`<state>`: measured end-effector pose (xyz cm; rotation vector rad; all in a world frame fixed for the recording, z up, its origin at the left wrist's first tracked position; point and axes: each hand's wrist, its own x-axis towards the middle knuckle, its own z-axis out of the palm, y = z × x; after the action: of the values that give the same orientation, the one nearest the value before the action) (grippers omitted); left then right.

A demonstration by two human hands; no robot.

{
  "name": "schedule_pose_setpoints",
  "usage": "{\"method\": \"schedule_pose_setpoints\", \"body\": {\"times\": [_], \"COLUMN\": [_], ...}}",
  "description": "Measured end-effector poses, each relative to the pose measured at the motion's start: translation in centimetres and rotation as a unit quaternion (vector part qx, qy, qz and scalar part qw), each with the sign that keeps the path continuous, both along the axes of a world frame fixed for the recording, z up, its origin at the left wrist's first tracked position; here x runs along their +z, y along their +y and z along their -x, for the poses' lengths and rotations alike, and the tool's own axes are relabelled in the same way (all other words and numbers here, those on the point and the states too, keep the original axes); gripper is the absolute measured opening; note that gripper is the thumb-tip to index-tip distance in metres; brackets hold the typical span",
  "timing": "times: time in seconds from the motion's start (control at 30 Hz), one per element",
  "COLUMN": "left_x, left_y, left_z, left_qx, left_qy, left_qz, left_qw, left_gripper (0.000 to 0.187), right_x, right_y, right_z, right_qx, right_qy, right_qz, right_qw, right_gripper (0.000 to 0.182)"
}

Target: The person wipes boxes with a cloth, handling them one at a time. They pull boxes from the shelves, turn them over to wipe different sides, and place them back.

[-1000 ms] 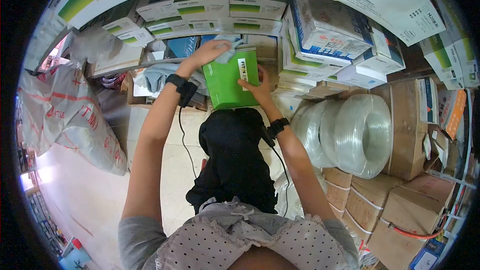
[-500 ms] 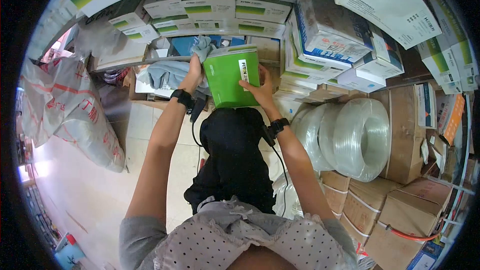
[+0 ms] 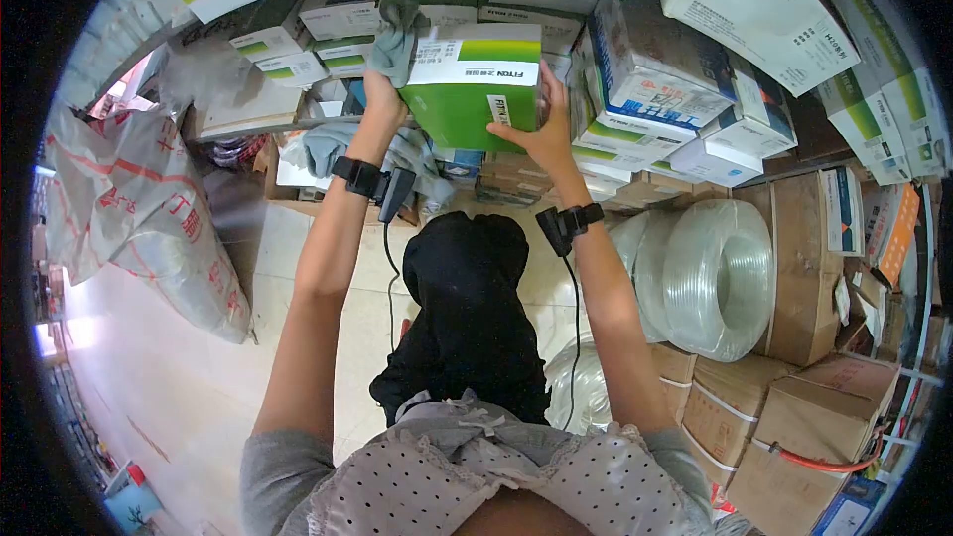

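A green and white FITON box (image 3: 457, 104) is held up in front of the shelf, its white printed side facing up and its green side toward me. My left hand (image 3: 382, 99) grips its left side, with a grey-blue cloth (image 3: 397, 40) bunched between the hand and the box corner. On the right side of the box, my right hand (image 3: 546, 129) is wrapped round the edge, thumb on the green face. Below my left hand, another grey-blue cloth (image 3: 333, 147) lies over a carton near the shelf edge.
Stacked white and green boxes (image 3: 338, 15) line the shelf behind. More boxes (image 3: 665, 69) stand at the right, above coils of clear hose (image 3: 720, 278) and brown cartons (image 3: 804, 427). A plastic-wrapped sack (image 3: 149, 218) leans at the left on the pale floor (image 3: 199, 397).
Both hands have moved up and forward with the box, toward the stacked boxes. The box has tilted, so its white side shows more. The cloth in my left hand has gone up with it.
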<state>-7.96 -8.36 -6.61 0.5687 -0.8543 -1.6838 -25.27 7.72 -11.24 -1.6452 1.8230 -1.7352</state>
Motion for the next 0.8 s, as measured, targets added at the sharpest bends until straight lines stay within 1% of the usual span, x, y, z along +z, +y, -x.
{"method": "schedule_pose_setpoints", "body": {"times": [0.07, 0.1, 0.13, 0.17, 0.23, 0.27, 0.3, 0.33, 0.37, 0.43, 0.47, 0.5, 0.57, 0.6, 0.67, 0.7, 0.73, 0.77, 0.8], "left_x": [-2.1, -2.0, -1.0, -2.7, -3.6, -3.5, -2.4, -2.1, -2.3, -1.9, -1.6, -1.3, -0.6, -0.4, -0.9, -1.3, -1.6, -1.9, -1.7], "left_y": [-1.8, -2.0, -0.7, -1.2, -0.8, -0.6, 0.3, 1.3, 1.6, 1.1, 1.1, 1.3, 1.8, 1.9, 2.2, 2.0, 1.8, 1.6, 1.5], "left_z": [0.1, 0.3, 0.6, 0.3, 0.6, 0.8, 1.5, 1.9, 2.2, 2.9, 2.8, 2.5, 1.9, 1.8, 1.5, 1.4, 1.5, 1.6, 1.8], "left_qx": [-0.028, -0.041, -0.018, -0.011, -0.029, -0.002, 0.024, 0.046, 0.045, 0.052, 0.056, 0.047, 0.032, 0.035, 0.036, 0.043, 0.049, 0.054, 0.075], "left_qy": [-0.02, -0.029, -0.023, -0.062, -0.089, -0.174, -0.257, -0.337, -0.334, -0.327, -0.32, -0.341, -0.382, -0.373, -0.362, -0.381, -0.399, -0.416, -0.427], "left_qz": [0.024, 0.036, -0.032, 0.047, 0.047, 0.135, 0.22, 0.299, 0.287, 0.273, 0.291, 0.298, 0.317, 0.325, 0.339, 0.341, 0.342, 0.344, 0.378], "left_qw": [0.999, 0.998, 0.999, 0.997, 0.995, 0.975, 0.941, 0.892, 0.897, 0.903, 0.9, 0.89, 0.868, 0.868, 0.868, 0.859, 0.849, 0.84, 0.818], "left_gripper": [0.039, 0.04, 0.033, 0.036, 0.036, 0.035, 0.035, 0.034, 0.032, 0.03, 0.029, 0.029, 0.029, 0.029, 0.028, 0.028, 0.028, 0.028, 0.028], "right_x": [0.3, 0.4, -0.1, -0.7, -2.7, -3.7, -4.9, -5.2, -5.3, -3.5, -0.7, 0.8, 1.1, 1.3, 3.9, 4.7, 4.1, 3.3, 3.2], "right_y": [-0.2, -0.3, -0.3, -0.4, -0.4, -0.2, -0.3, -0.2, -0.2, 0.1, 0.8, 1.1, 0.4, -0.2, -0.4, -0.5, -1.7, -2.3, -2.6], "right_z": [0.2, 0.5, 0.6, 0.8, 1.2, 1.4, 2.0, 2.2, 2.4, 2.0, 0.2, -0.7, -0.5, -0.4, -0.3, -0.1, 0.2, 0.6, 0.7], "right_qx": [-0.007, -0.01, -0.008, -0.011, -0.019, -0.02, -0.006, 0.007, 0.01, 0.017, 0.009, 0.001, -0.02, -0.028, -0.066, -0.085, -0.159, -0.145, -0.131], "right_qy": [0.011, 0.018, 0.031, 0.061, 0.117, 0.093, 0.083, 0.071, 0.067, 0.06, 0.003, -0.054, -0.135, -0.176, -0.145, -0.129, -0.064, -0.077, -0.089], "right_qz": [-0.021, -0.032, -0.074, -0.048, 0.003, -0.013, -0.026, -0.043, -0.034, -0.016, 0.029, 0.076, 0.085, 0.091, 0.019, -0.019, -0.052, -0.057, -0.062], "right_qw": [1.0, 0.999, 0.997, 0.997, 0.993, 0.995, 0.996, 0.997, 0.997, 0.998, 1.0, 0.996, 0.987, 0.98, 0.987, 0.988, 0.984, 0.985, 0.985], "right_gripper": [0.119, 0.123, 0.13, 0.124, 0.114, 0.107, 0.106, 0.104, 0.099, 0.09, 0.085, 0.079, 0.084, 0.087, 0.072, 0.066, 0.055, 0.05, 0.046]}}
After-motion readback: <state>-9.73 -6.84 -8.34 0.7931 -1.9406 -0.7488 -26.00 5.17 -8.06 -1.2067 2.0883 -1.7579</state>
